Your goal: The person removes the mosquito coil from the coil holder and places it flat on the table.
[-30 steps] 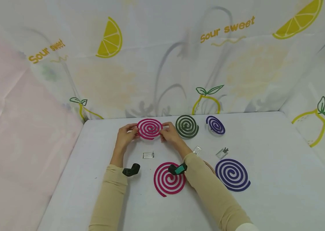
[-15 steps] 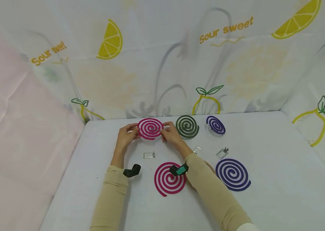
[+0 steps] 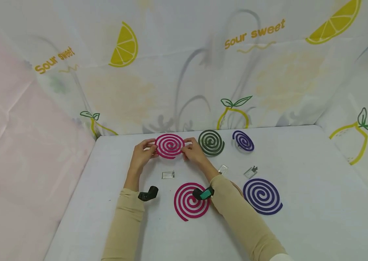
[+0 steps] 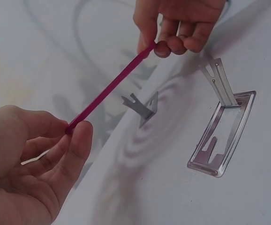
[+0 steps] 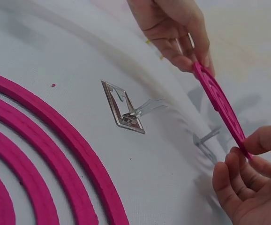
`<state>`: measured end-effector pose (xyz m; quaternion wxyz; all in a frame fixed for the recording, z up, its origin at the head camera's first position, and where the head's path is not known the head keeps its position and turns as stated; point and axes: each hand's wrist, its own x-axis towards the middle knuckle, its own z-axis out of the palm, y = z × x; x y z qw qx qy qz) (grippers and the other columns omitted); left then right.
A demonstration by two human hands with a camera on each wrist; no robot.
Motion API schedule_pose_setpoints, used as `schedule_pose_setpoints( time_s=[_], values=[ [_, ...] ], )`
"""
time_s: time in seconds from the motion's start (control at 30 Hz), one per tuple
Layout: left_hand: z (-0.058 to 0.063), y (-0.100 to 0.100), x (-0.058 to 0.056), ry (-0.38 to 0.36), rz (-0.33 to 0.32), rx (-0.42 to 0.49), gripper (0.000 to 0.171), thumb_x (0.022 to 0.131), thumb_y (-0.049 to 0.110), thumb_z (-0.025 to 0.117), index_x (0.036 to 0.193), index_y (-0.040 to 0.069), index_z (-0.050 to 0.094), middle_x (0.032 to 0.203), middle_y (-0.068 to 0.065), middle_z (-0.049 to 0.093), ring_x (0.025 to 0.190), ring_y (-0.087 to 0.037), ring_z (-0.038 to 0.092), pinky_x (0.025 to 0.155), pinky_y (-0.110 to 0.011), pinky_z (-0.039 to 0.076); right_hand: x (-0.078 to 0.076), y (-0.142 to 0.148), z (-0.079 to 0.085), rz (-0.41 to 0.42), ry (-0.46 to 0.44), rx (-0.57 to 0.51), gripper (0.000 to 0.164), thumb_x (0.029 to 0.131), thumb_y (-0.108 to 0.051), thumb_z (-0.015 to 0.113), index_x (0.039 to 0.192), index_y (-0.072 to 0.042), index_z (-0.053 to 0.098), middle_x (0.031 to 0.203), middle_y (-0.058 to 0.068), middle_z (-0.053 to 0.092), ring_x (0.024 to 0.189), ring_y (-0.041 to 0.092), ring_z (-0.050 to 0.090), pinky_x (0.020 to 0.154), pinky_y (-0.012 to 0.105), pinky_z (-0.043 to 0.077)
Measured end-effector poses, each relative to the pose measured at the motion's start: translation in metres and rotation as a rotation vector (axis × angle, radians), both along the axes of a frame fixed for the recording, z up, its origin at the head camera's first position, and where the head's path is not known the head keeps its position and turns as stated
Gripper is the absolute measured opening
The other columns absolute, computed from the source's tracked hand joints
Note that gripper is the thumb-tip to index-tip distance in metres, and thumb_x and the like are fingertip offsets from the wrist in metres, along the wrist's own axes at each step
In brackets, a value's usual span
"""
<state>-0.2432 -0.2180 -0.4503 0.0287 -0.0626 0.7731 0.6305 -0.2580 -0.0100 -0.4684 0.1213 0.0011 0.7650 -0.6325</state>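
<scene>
Between both hands a pink mosquito coil (image 3: pixel 170 146) is held up at the back of the table. My left hand (image 3: pixel 142 154) pinches its left edge with thumb and fingers; my right hand (image 3: pixel 194 150) pinches the opposite edge. In the left wrist view the coil (image 4: pixel 109 91) appears edge-on and tilted. Below it a small metal coil stand (image 4: pixel 140 107) rises from the table with a forked tip, apart from the coil. Nearer to me lies a second stand (image 4: pixel 222 131), its prong bent up from a rectangular base.
Another pink coil (image 3: pixel 193 200) lies flat in front, partly behind the right wrist camera. A dark green coil (image 3: pixel 211 142) and a tilted purple coil (image 3: pixel 243 141) are at the back right. A flat purple coil (image 3: pixel 261 195) and a metal stand (image 3: pixel 250 173) lie right of my forearm.
</scene>
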Motion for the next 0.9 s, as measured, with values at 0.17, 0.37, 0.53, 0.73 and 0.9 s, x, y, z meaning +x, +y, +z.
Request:
schedule_pose_setpoints(
  time_s=[0.17,0.37,0.53,0.73,0.9],
  values=[
    [0.001,-0.003,0.005,-0.010,-0.009,0.004,0.039,0.094,0.004,0.053,0.132,-0.002,0.050,0.108,-0.016,0.054,0.069,-0.002,0.062,0.070,-0.023,0.057,0.004,-0.001,0.001,0.004,0.025,-0.006,0.037,0.089,-0.007,0.055,0.125,-0.006,0.046,0.081,0.015,0.061,0.057,0.014,0.053,0.055,0.022,0.044],
    [-0.002,-0.006,0.012,-0.044,-0.041,-0.039,0.038,0.095,0.005,0.051,0.132,0.000,0.050,0.112,-0.018,0.051,0.071,-0.003,0.062,0.069,-0.023,0.056,0.014,0.001,0.003,0.011,0.020,0.011,0.038,0.089,-0.008,0.055,0.126,-0.008,0.046,0.086,0.016,0.063,0.064,0.019,0.057,0.061,0.027,0.050],
    [-0.001,-0.009,0.016,-0.028,-0.037,-0.041,0.034,0.096,0.010,0.051,0.128,0.000,0.052,0.116,-0.019,0.051,0.073,-0.005,0.062,0.072,-0.027,0.057,0.020,0.001,0.008,0.023,0.044,0.007,0.038,0.089,-0.007,0.055,0.126,-0.009,0.046,0.085,0.015,0.062,0.069,0.026,0.060,0.065,0.033,0.053],
    [0.005,-0.018,0.023,-0.021,-0.045,-0.078,0.034,0.095,0.013,0.054,0.125,-0.003,0.051,0.115,-0.019,0.052,0.075,-0.005,0.062,0.072,-0.026,0.057,0.024,-0.005,0.010,0.059,0.068,-0.001,0.037,0.089,-0.007,0.055,0.126,-0.009,0.047,0.080,0.005,0.059,0.073,0.024,0.061,0.070,0.036,0.056],
    [0.013,-0.025,0.034,-0.036,-0.086,-0.113,0.041,0.095,0.013,0.054,0.133,-0.001,0.046,0.118,-0.022,0.050,0.079,-0.006,0.062,0.073,-0.025,0.057,0.031,-0.007,0.017,0.118,0.084,0.003,0.038,0.090,-0.006,0.054,0.128,-0.008,0.047,0.082,0.008,0.060,0.076,0.033,0.062,0.069,0.035,0.055]
  ],
)
